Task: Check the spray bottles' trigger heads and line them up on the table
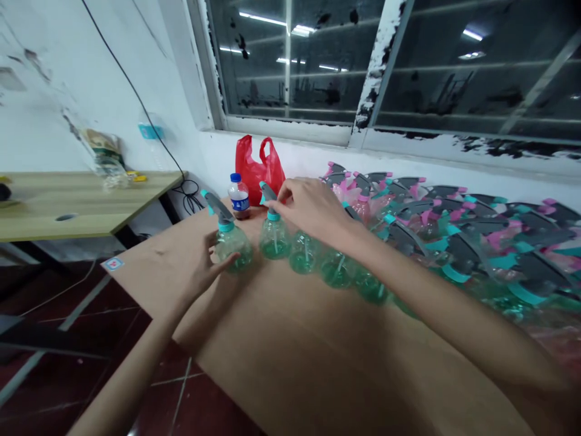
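Note:
My left hand (pixel 204 266) is closed around the round body of a clear green spray bottle (pixel 240 249), thumb in front and fingers at its left side. This bottle stands upright with a grey and teal trigger head (pixel 220 209). Beside it, my right hand (pixel 311 206) reaches across and pinches the neck of a second spray bottle (pixel 275 239) just under its grey head. Some of those fingertips are hidden behind the hand. More green bottles, such as this near one (pixel 303 254), stand in a row beneath my right forearm, which covers several of their tops.
Many spray bottles with pink or teal heads (pixel 403 206) crowd the right side of the brown tabletop (pixel 281 339). A red plastic bag (pixel 258 166) and a blue-capped drink bottle (pixel 239 197) stand behind. Another table (pixel 86 209) is at the left; a window (pixel 299 66) is above.

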### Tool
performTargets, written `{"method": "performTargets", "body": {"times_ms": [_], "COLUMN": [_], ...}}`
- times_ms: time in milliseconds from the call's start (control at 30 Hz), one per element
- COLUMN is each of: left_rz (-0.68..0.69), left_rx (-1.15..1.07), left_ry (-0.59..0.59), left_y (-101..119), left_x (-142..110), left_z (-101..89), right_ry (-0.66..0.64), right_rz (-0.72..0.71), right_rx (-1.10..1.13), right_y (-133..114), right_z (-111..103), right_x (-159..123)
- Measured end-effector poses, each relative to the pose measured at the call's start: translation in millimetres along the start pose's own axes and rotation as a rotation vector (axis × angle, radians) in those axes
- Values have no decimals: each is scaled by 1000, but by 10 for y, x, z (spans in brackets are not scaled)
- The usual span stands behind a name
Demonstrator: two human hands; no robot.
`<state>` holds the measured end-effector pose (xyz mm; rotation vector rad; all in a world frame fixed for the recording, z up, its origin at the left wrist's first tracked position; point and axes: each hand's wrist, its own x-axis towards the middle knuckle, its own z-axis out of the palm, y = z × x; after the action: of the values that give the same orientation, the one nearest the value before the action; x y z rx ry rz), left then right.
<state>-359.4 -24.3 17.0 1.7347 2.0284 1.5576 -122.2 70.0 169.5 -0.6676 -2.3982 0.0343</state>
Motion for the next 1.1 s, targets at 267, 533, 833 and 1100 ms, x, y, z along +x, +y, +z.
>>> {"method": "performTargets", "body": {"times_ms": [267, 533, 833, 1100], "left_rz": [30, 49, 70, 46], "left_rx": [-13, 31, 57, 133], "left_ry": [-75, -109, -181, -189], "left_y": [-216, -325, -170, -39], "left_x": [461, 630, 642, 632], "left_z": [29, 113, 66, 95], "right_ry": [41, 10, 26, 50], "right_rz": [93, 89, -61, -269], "right_rx": [-240, -289, -320, -339], "right_y": [108, 84, -76, -333], "right_z": [433, 617, 594, 405], "right_x": [381, 424, 341, -56]}}
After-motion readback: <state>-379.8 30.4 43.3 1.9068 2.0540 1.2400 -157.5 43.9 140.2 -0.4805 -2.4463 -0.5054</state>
